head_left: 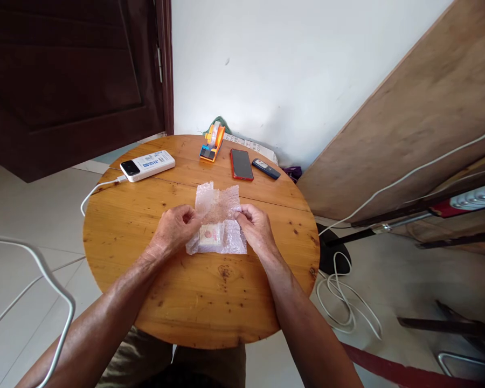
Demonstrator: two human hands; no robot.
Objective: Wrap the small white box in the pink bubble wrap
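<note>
A sheet of clear bubble wrap (235, 237) lies on the round wooden table (210, 302), its far part raised and creased. On its near left part rests a small flat rectangular item (210, 234), pale with a reddish print; its kind I cannot make out. My left hand (178, 226) pinches the wrap's left edge between thumb and fingers. At the right edge, my right hand (254, 223) grips the wrap the same way. Both hands are closed, a sheet's width apart, with the small item between them.
Toward the back stand an orange tape dispenser (213, 143), a red-cased phone (241, 164) and a dark blue handheld device (265, 168). A white power bank (148, 165) with a cable lies at the back left. White cables (343, 302) coil on the floor at right.
</note>
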